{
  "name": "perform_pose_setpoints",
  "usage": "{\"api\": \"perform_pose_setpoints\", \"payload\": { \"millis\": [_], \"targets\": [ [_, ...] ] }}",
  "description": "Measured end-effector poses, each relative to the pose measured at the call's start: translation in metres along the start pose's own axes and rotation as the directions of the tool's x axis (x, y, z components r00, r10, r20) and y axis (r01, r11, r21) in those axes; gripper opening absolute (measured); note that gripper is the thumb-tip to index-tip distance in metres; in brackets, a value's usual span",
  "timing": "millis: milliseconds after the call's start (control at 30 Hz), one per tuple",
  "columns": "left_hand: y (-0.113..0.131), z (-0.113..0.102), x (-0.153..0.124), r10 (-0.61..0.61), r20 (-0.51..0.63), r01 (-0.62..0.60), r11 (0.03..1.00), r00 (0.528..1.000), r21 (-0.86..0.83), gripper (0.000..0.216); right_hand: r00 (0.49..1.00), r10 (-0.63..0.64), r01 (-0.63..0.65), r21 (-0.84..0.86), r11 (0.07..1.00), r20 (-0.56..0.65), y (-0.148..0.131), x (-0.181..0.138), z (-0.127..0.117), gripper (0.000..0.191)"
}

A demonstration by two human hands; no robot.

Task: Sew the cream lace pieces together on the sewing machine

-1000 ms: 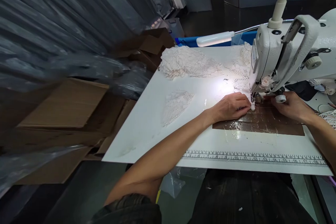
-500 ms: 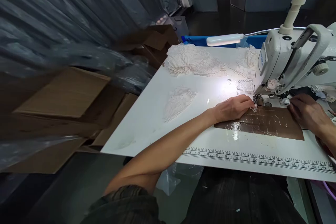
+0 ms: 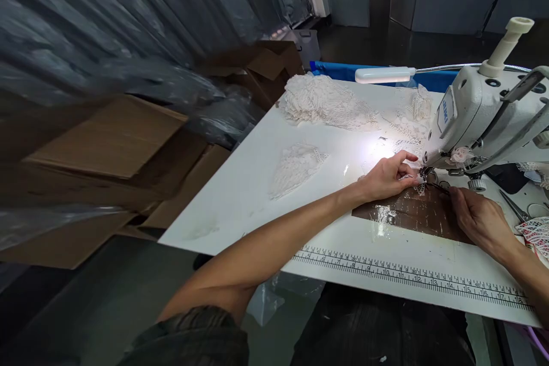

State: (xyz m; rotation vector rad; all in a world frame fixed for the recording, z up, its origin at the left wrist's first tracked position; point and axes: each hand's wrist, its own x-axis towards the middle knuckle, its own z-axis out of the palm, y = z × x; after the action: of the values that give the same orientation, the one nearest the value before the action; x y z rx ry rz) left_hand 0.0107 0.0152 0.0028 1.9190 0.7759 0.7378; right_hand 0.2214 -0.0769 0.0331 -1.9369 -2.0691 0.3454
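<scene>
My left hand (image 3: 388, 176) rests on the white table (image 3: 257, 194) with its fingers pinched on a small piece of white lace (image 3: 415, 180) right at the needle of the white sewing machine (image 3: 484, 120). My right hand (image 3: 476, 217) lies on the brown taped patch (image 3: 407, 214) in front of the needle, fingers curled around a thin dark tool whose tip points at the presser foot. The lamp's bright spot falls just left of the needle.
A lace pile (image 3: 326, 100) lies at the table's far side and a smaller lace piece (image 3: 295, 166) at mid-table. A printed ruler (image 3: 407, 277) runs along the near edge. Scissors (image 3: 512, 206) lie right of the machine. Cardboard boxes (image 3: 111, 143) and plastic sheeting stand to the left.
My right hand left the area by the machine's knob, came down onto the brown patch and now points a thin tool at the needle. My left hand stayed at the needle, thumb raised.
</scene>
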Motion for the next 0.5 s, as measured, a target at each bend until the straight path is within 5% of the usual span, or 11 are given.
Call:
{"api": "perform_pose_setpoints", "payload": {
  "millis": [167, 500],
  "targets": [
    [-0.010, -0.004, 0.004, 0.010, 0.039, -0.007, 0.997, 0.999, -0.078, 0.037, 0.995, -0.097, 0.086, -0.257, 0.962, -0.030, -0.002, 0.018, 0.018, 0.053],
    [-0.010, -0.008, 0.004, -0.005, 0.062, 0.012, 0.994, 0.998, -0.113, 0.038, 0.990, -0.141, 0.143, -0.315, 0.938, 0.029, -0.018, 0.027, 0.018, 0.033]
  ]
}}
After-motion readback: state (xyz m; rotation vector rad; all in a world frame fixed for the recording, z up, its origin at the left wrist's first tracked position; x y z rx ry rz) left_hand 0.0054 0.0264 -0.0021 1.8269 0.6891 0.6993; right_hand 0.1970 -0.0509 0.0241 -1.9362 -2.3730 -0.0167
